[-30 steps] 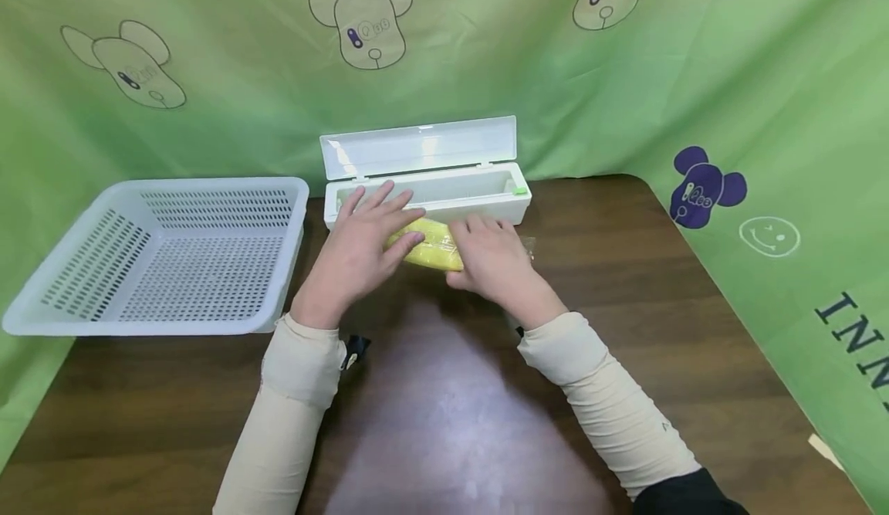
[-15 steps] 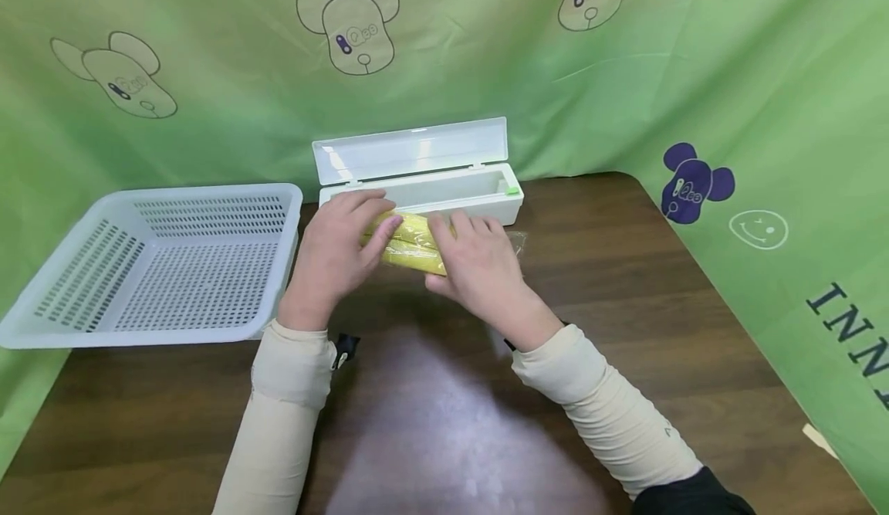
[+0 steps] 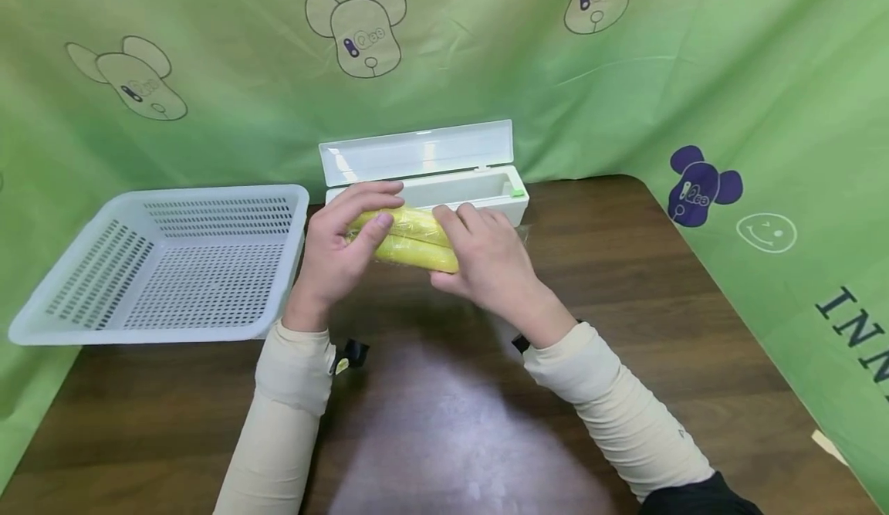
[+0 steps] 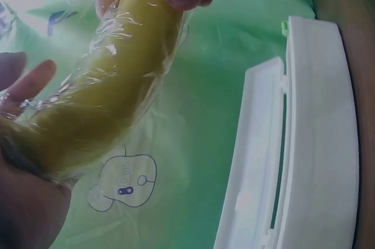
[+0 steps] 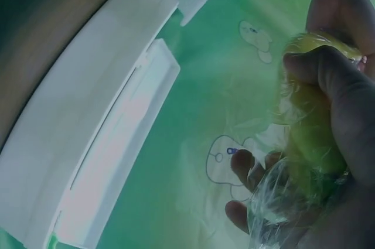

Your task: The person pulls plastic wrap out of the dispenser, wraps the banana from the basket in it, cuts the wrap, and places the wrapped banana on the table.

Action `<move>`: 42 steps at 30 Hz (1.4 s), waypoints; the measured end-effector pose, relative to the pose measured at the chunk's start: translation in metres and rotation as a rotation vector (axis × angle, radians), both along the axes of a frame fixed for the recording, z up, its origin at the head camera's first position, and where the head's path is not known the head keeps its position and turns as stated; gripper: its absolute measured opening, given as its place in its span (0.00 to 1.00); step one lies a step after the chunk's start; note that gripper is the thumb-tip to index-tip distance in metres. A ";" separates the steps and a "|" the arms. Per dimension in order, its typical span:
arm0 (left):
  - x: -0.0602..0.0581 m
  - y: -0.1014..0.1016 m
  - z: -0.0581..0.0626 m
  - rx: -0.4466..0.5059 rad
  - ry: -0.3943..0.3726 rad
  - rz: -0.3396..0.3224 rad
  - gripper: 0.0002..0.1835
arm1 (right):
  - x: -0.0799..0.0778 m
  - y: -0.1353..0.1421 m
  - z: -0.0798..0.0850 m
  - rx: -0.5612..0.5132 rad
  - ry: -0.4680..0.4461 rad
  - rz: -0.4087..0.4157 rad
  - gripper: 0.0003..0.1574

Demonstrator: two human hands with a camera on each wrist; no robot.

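Two yellow bananas [image 3: 417, 254], side by side and wrapped in clear cling film, are held up in front of a long white box [image 3: 451, 191]. My right hand [image 3: 489, 260] grips their right end, its thumb on the near side and fingers over the top. At the left end my left hand [image 3: 340, 245] curls its thumb and fingers round the wrapped fruit. In the left wrist view the film on the curved banana [image 4: 117, 79] is wrinkled and shiny. Loose film [image 5: 275, 202] bunches by my right fingers in the right wrist view.
The box's translucent lid [image 3: 417, 152] stands raised against the green cloth backdrop [image 3: 486, 75]; a small green piece [image 3: 517, 192] sits at its right end. A pale slotted plastic basket [image 3: 278, 328] stands to the left on the dark wooden table [image 3: 444, 438].
My left hand has gone from spread fingers to curling round the left end, shifting slightly left. More of both bananas shows. My right hand has kept its grip.
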State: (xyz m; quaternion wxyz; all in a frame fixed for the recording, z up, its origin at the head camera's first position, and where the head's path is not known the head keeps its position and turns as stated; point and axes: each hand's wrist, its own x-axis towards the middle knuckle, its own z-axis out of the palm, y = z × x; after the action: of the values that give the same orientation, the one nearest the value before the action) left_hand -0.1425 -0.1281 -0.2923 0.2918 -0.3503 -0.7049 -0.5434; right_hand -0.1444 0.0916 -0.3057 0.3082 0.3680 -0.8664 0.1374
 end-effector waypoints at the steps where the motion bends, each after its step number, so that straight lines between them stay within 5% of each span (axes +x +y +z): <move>1: 0.000 0.001 0.001 0.030 0.002 -0.019 0.16 | 0.000 0.000 0.000 -0.010 -0.008 0.011 0.44; 7: 0.002 0.008 0.002 0.223 0.051 -0.076 0.35 | 0.003 -0.001 0.000 -0.077 -0.062 0.079 0.43; 12: 0.003 0.013 0.002 0.360 0.047 -0.115 0.38 | 0.007 -0.004 0.003 -0.144 -0.177 0.126 0.42; 17: 0.002 0.019 -0.001 0.470 -0.119 -0.291 0.39 | 0.010 -0.005 0.007 -0.220 -0.374 0.155 0.43; 23: 0.000 0.020 -0.002 0.452 -0.369 -0.416 0.61 | 0.011 0.001 0.014 -0.274 -0.467 0.141 0.43; 27: -0.003 0.012 0.000 0.439 -0.373 -0.322 0.64 | 0.010 0.010 0.020 -0.223 -0.426 0.080 0.42; 30: 0.000 0.005 0.004 0.379 -0.296 -0.156 0.61 | 0.008 0.014 0.021 -0.091 -0.273 -0.007 0.42; 34: 0.006 0.007 0.011 0.171 -0.245 0.064 0.52 | 0.011 0.012 0.020 0.089 -0.075 -0.104 0.45; 38: 0.009 0.012 0.012 0.097 -0.360 0.142 0.31 | 0.016 0.007 0.020 0.154 -0.021 -0.132 0.48; 42: 0.009 0.012 0.012 0.093 -0.511 0.131 0.24 | 0.020 0.008 0.021 0.143 0.002 -0.147 0.50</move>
State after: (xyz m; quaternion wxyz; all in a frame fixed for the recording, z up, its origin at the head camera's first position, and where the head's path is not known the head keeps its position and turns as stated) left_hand -0.1335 -0.1164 -0.2807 0.1548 -0.1416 -0.7512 -0.6259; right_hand -0.1246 0.0998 -0.2847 0.2913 0.3246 -0.8984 0.0521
